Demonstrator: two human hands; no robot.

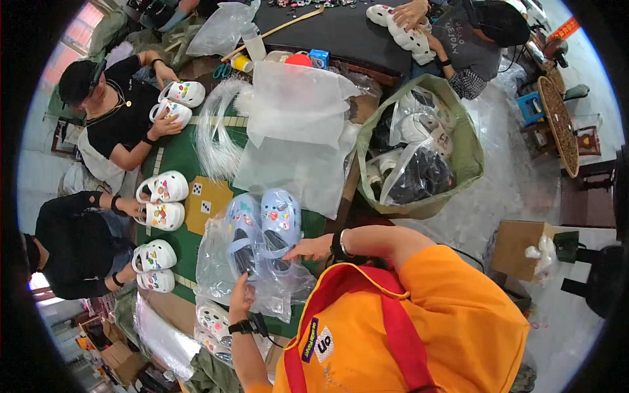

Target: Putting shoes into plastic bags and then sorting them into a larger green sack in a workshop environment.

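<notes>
A pair of light blue clogs with colourful charms, the left clog [242, 213] and the right clog [280, 213], lies side by side with toes pointing away from me. Crinkled clear plastic bag [211, 262] spreads beneath and around them; whether the heels are inside it I cannot tell. My right hand [310, 249] pinches the right clog near its heel strap. At the heel of the left clog, my left hand [242, 296] is closed, with the bag's plastic right beside its fingers.
Flat plastic bags [298, 108] are stacked beyond the clogs. A green sack [422, 209] of bagged clogs stands to the right. Across the green table [187, 252], people handle white clogs [164, 187]. Another white charmed pair [213, 321] lies near my left forearm.
</notes>
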